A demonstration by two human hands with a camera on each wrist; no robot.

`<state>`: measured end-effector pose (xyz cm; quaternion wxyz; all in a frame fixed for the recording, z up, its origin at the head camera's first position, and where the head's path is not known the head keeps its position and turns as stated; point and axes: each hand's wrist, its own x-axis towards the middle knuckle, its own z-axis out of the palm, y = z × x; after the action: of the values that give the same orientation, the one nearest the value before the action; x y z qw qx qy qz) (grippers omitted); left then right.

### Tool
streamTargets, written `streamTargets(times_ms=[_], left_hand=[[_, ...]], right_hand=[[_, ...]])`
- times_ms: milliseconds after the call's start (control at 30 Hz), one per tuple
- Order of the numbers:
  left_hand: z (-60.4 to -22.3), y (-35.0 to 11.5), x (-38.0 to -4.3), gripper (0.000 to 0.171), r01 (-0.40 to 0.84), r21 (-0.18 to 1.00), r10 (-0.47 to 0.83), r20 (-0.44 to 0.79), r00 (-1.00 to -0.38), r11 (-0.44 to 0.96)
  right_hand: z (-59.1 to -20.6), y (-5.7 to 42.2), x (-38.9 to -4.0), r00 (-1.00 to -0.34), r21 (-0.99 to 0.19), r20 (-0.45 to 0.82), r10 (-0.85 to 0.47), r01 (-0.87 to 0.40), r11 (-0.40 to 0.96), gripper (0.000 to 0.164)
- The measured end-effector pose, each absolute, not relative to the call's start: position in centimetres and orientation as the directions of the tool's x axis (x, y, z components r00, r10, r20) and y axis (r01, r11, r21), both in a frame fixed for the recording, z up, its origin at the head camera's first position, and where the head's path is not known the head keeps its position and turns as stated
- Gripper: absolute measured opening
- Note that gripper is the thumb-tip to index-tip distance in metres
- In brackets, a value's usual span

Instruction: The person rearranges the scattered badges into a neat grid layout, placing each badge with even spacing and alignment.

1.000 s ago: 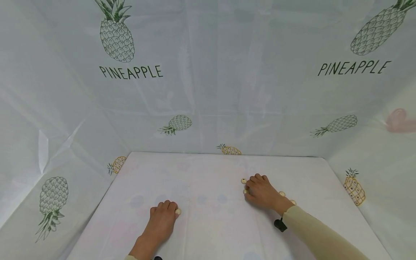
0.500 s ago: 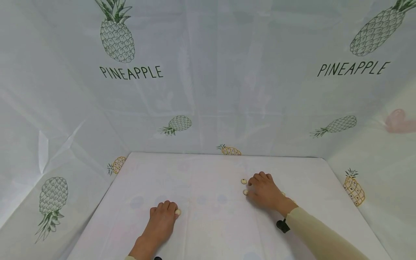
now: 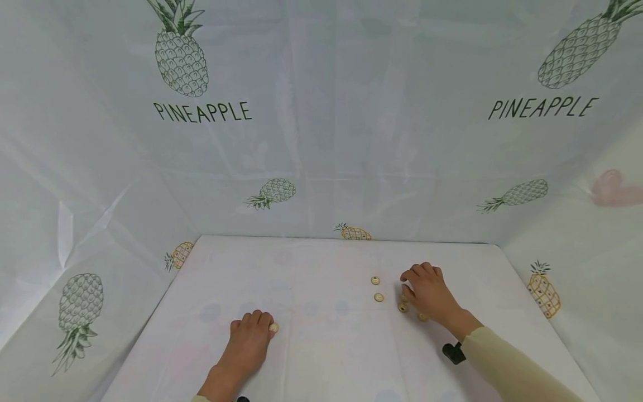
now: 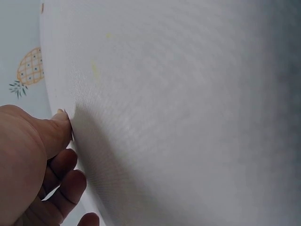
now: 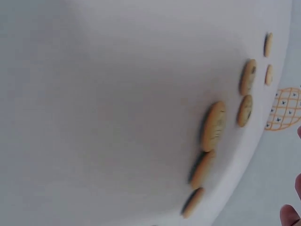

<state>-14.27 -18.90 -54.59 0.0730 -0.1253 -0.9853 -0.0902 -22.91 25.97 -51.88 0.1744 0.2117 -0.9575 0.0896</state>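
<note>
Left hand: fingers curled, thumb and forefinger apparently pinching the lone disc beside their tips; the thumb hides most of that grip in the wrist view.
Right hand: loosely curved, thumb and forefinger parted, nothing held.
Discs left of the right hand: the far disc lies level with its fingertips, the middle disc a little nearer the body; both are apart from the fingers.
Discs by the right thumb: the thumb-side disc lies just below it; the half-hidden disc peeks out between.
Disc under the palm: the palm-side disc is partly covered.
Good handling: low, thin rims probably call for opposed fingertips rather than a flat press; close neighbours may get nudged, so a narrow approach seems best.
</note>
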Motion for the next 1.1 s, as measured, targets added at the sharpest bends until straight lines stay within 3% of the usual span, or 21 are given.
streamTargets(times_ms=[400,633,1100], left_hand=[[-54.4,-18.8,-14.2,0.019,0.252,0.158,0.229,0.149,-0.962,0.955],[-53.9,-18.6,-14.0,0.02,0.256,0.155,0.233,0.15,-0.961,0.954],[-53.8,-18.6,-14.0,0.02,0.265,0.148,0.241,0.161,-0.957,0.953]], right_hand=[[-53.2,27.3,-20.8,-0.818,-0.05,0.297,-0.493,-0.529,0.847,0.025],[-53.5,27.1,-20.3,-0.818,-0.025,0.243,-0.522,-0.543,0.839,0.025],[-54.7,26.9,-20.6,-0.765,0.039,0.335,-0.551,-0.573,0.819,0.021]])
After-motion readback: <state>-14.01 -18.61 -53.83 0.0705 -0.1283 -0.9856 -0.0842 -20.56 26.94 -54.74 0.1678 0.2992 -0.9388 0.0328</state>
